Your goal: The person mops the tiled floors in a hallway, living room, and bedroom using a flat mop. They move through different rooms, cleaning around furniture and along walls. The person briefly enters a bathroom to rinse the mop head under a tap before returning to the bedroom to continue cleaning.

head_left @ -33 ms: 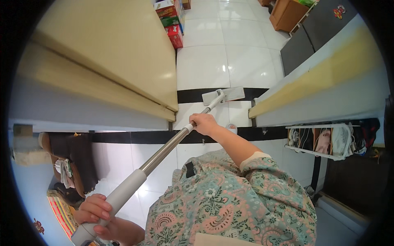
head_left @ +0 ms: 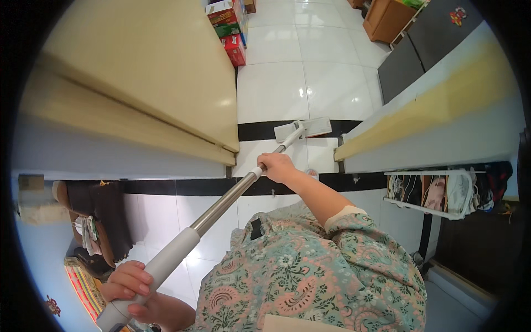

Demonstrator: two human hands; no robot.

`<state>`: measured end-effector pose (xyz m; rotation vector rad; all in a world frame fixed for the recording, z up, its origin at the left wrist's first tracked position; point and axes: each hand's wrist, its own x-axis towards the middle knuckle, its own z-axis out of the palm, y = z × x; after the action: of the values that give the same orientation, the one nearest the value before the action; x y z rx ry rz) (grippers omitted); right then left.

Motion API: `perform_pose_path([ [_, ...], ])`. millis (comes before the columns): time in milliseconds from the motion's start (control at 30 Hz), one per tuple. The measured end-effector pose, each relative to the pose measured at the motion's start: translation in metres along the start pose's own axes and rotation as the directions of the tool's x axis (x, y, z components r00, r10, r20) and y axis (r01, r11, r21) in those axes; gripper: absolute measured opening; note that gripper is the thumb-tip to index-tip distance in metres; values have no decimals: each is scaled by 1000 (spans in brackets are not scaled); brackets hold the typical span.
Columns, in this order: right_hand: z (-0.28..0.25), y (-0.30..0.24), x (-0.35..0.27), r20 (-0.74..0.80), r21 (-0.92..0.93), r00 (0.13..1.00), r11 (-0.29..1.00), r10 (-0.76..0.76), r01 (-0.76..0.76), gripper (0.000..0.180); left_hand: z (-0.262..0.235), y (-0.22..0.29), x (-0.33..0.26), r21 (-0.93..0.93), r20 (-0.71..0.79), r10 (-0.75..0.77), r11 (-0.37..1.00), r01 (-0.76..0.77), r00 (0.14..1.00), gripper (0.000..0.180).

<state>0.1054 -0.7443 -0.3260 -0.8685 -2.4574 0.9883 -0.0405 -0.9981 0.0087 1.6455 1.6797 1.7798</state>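
Clearly, left hand (head_left: pixel 130 285), right hand (head_left: pixel 276 166): grip clasping mop pole (head_left: pixel 225 201); printed red box (head_left: pixel 234 51) ahead

Home, tiled floor (head_left: pixel 271 88), door (head_left: pixel 155 61), apparently a fridge (head_left: pixel 399 72)

Floor (head_left: pixel 271 91) is glossy white tile, thin grout lines, glare spots, with a far black band (head_left: pixel 255 131) and a near one crossing it. Mop head (head_left: pixel 318 127) rests on the far band (laps slightly onto white). Boxes (head_left: pixel 233 51) stacked upper left.
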Motion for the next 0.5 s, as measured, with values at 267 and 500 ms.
perform_pose_path([
  [267,-123,129,20,47,-70,990,989,133,-129,11,167,-38,108,-233,80,128,967,-106,989,39],
  [500,-195,194,41,-29,-81,946,942,323,-325,12,242,-55,178,-279,415,37,956,88,909,36],
])
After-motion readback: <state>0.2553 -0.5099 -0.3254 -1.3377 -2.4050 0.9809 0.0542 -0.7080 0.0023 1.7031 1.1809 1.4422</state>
